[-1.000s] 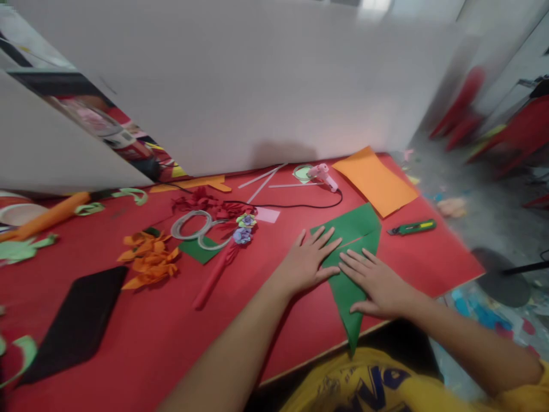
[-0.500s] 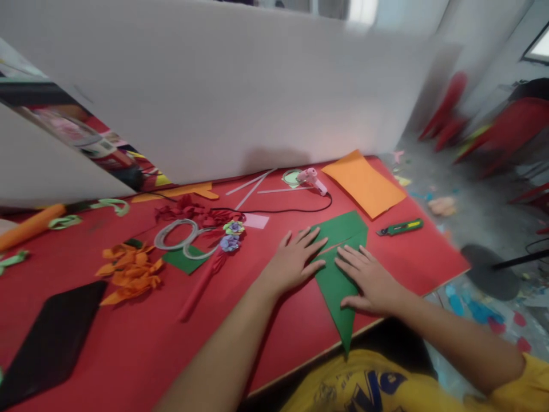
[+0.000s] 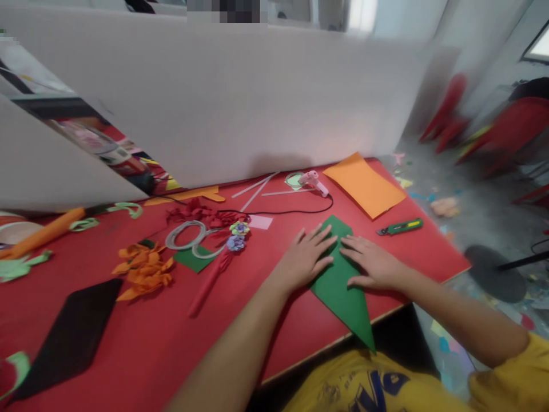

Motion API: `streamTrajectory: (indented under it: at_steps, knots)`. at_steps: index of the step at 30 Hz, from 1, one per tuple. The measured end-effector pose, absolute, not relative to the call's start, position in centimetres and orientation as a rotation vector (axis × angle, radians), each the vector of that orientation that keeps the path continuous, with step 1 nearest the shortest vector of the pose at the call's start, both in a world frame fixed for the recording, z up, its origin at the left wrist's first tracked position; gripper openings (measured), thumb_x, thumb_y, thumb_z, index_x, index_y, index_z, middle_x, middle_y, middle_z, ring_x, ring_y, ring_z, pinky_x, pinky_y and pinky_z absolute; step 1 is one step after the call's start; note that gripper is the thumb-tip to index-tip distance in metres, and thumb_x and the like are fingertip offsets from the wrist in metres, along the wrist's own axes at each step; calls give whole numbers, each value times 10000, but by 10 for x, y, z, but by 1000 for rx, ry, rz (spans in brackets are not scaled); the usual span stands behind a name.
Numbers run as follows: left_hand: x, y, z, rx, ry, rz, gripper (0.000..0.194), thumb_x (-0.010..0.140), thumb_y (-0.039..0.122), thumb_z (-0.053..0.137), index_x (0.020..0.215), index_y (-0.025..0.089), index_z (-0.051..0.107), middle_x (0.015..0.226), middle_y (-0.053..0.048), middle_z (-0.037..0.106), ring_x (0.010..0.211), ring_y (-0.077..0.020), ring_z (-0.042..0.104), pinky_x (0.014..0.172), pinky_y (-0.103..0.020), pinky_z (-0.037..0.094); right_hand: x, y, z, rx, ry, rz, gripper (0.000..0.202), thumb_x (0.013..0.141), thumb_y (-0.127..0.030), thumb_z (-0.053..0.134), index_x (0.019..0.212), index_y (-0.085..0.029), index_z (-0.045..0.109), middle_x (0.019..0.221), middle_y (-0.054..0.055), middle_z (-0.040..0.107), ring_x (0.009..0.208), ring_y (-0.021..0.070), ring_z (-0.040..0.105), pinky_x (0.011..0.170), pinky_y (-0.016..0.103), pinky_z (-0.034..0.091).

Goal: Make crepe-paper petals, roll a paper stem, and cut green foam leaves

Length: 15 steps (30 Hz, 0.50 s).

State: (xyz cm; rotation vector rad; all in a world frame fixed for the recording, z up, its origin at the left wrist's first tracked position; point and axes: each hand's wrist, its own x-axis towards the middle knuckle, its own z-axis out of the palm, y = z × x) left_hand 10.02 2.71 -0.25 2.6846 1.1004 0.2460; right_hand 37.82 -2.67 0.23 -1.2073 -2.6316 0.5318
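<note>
A folded green sheet [image 3: 343, 280] lies on the red table [image 3: 266, 337], its pointed end reaching past the front edge toward the yellow shirt. My left hand [image 3: 306, 257] rests flat with spread fingers on the sheet's left side. On the right side, my right hand [image 3: 373, 263] lies with its fingers stretched over the paper. Neither hand grips anything. To the right of the sheet is a green cutter knife [image 3: 401, 226], and behind it an orange sheet [image 3: 366, 186].
A pink glue gun [image 3: 315, 183] with a black cord lies near the white partition [image 3: 257, 97]. Farther left are a red stick with paper flowers [image 3: 206, 289], wire coils [image 3: 185, 234], orange paper pieces [image 3: 143, 272] and a black flat object [image 3: 72, 337].
The green sheet has turned, its pointed end swinging right, and it now looks narrower at the top, with the slit no longer visible. Both hands have shifted slightly right and stay spread on it.
</note>
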Motion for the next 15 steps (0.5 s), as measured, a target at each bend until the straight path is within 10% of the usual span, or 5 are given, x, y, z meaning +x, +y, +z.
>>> streamTrajectory:
  at_steps: [15]
  knots:
    - [101, 21, -9, 2679, 1226, 302, 541, 1059, 537, 551, 1571, 362, 567, 1615, -81, 565, 1416, -348, 538, 1175, -569, 395, 381, -30, 7, -1118, -2725, 668, 867, 945, -705, 689, 1649, -247, 473, 1720, 143, 422, 1625, 381, 330, 1329, 673, 144]
